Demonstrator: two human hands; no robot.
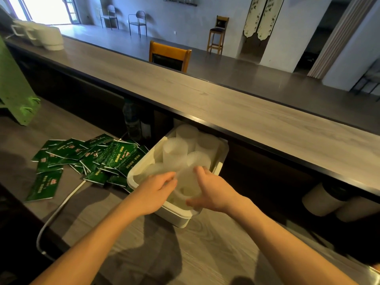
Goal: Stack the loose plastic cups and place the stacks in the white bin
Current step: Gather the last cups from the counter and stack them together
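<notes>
— Okay, where are we? Hands first.

— We see both hands over the near end of the white bin [173, 216]. Right hand [211, 191] has its fingers and thumb curled round a translucent plastic cup [188, 183], lying tilted, mouth toward us. Left hand [157, 191] is at the cup's left side with its fingers bent against it; motion blur there, so we cannot tell if it really grips.

— Bin contents?

— We count several upturned ribbed cup stacks [175, 150] standing in the far half, touching each other. Bin sits on the lower wood-grain worktop [156, 254], its far end tucked under the raised bar counter [226, 103].

— Anything else?

— Pile of green sachets [88, 159] just left of the bin, white cable [59, 210] looping past them, white mugs [49, 38] at the far left of the counter, paper cup stacks [320, 200] lying on their sides under the counter at right.
</notes>
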